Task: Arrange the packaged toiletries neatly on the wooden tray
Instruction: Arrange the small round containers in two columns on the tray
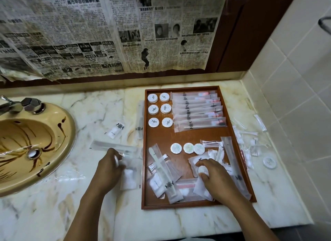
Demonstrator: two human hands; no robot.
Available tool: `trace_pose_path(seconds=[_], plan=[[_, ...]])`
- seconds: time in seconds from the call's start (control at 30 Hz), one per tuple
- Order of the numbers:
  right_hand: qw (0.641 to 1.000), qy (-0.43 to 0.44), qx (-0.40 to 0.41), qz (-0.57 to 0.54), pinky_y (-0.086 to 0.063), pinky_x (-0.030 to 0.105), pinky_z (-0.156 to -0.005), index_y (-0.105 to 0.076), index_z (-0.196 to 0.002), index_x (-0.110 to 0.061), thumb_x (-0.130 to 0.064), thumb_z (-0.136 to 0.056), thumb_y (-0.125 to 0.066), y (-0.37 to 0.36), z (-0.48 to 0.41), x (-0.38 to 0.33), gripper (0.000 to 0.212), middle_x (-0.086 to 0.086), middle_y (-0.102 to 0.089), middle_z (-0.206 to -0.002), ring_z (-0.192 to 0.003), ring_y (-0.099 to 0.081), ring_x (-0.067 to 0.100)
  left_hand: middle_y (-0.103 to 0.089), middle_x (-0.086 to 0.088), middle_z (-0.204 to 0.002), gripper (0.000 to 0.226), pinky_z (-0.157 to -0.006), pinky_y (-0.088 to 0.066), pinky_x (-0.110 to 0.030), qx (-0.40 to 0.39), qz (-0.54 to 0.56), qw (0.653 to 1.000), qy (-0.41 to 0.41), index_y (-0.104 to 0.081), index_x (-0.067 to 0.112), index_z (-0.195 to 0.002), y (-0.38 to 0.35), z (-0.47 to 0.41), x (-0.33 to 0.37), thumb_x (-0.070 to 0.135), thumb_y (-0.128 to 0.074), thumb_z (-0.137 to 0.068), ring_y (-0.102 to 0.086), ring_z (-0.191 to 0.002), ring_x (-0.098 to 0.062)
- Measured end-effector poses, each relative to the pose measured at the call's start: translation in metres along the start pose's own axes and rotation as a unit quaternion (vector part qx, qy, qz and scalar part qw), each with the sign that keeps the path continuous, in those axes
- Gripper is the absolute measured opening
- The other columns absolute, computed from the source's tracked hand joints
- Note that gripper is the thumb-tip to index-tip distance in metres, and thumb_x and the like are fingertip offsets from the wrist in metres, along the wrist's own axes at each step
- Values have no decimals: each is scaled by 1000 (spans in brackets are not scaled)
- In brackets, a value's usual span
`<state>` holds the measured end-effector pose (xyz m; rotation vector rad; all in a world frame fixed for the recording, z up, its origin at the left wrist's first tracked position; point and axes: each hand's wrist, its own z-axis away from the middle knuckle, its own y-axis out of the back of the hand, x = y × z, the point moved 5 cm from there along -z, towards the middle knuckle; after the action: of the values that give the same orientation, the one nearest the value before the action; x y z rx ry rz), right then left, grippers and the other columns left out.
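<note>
Two hands are low over the marble surface [53,210]. The left hand [111,166] is just left of the wooden tray [143,151], fingers curled, pinching a clear packet [128,177]. The right hand [215,178] is in the tray's near half, fingers bent round a round white pack [203,169] among loose sachets [166,179]. Six round packs [160,110] and stacked long sachets [197,111] fill the far half. Cotton swabs [250,144] lie right of the tray. The newspaper [107,34] behind carries Chinese print.

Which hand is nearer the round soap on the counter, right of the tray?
Right. Right hand: over the tray, left of the soap. Left hand: on the tray's other side.
</note>
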<state>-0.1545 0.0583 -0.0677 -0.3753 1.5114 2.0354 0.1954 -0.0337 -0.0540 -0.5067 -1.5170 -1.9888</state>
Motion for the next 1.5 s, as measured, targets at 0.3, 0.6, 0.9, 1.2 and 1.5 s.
trace_pose_path(seconds=[0.3,0.6,0.9,1.2,1.5], plan=[[1000,-8,4,-8,-40,23,-102,-59,-129,-29,-21,-95,-64,0,0,0,35,-6,-61,-133,-122,-55,13,-56,-8,-77,34,-60,-39,-31,29,45,997,48,-47,6,-82,-8,-10,2,30,-64,-98,-56,-72,-20],[1000,-8,10,-20,-43,25,-104,-60,-129,-32,-21,-95,-63,3,0,0,35,-9,-61,-133,-121,-56,11,-62,2,-76,36,-72,-52,-43,99,-21,994,34,-49,19,-82,-6,-19,5,34,-82,-81,-60,-73,-22],[994,-24,53,-93,-39,21,-103,-61,-131,-27,-15,-95,-65,15,-3,1,39,-8,-60,-136,-125,-55,12,-62,0,-75,36,-69,-52,-40,56,-17,997,49,-50,16,-82,-18,-30,12,31,-83,-78,-63,-75,-25],[980,-42,82,-177,-40,7,-83,-63,-99,-31,-5,-87,-64,30,-5,2,29,-18,-65,-106,-101,-59,-1,-61,-10,-78,31,-61,-40,-32,20,17,997,68,-52,5,-87,-13,-31,29,17,-80,-85,-57,-74,-23],[953,-28,16,-302,-44,14,-81,-70,-98,-33,-39,-89,-73,34,-31,-58,12,-22,-69,-106,-101,-58,-11,-62,-8,-74,44,-57,-42,-23,-1,274,961,30,-39,14,-68,-2,-17,116,-3,-76,-83,-55,-60,-13]])
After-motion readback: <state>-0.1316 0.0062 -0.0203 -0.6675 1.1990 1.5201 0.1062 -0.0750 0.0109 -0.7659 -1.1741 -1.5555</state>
